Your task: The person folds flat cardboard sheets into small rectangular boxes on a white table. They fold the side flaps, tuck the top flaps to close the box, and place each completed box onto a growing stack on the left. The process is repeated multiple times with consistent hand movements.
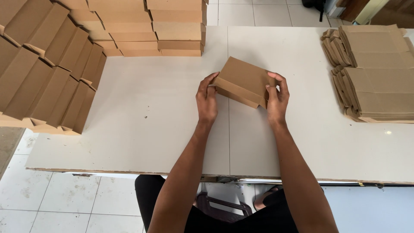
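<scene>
While both of my hands are working at the middle of the white tabletop (151,129), toward its far edge, I am holding a brown cardboard box blank (243,81) between them, its far end resting on or just above the surface; I cannot tell which. I am judging the piece to be light and fairly stiff across its flat panels, yet ready to give way along its scored folds, so pressing on a face would likely crease it. Its surface is looking dry and matte, not slippery, and the safest hold seems to be at the side edges and folded flaps, where the board is doubled.

My left hand (207,101) is gripping the blank's near left edge, fingers curled over the top of the flap and thumb tucked against its side. My right hand (276,98) is pinching the near right corner, fingers partly closed with the tips bearing on the upper panel and the thumb beneath or behind it. Neither hand is spread flat; both are clasping the cardboard.

Along the far left corner, rows of folded boxes (51,73) are leaning in overlapping lines, with a squarer stack (177,28) beside them at the far edge. Near the right edge, two piles of flat blanks (373,71) are lying well apart from my hands.
</scene>
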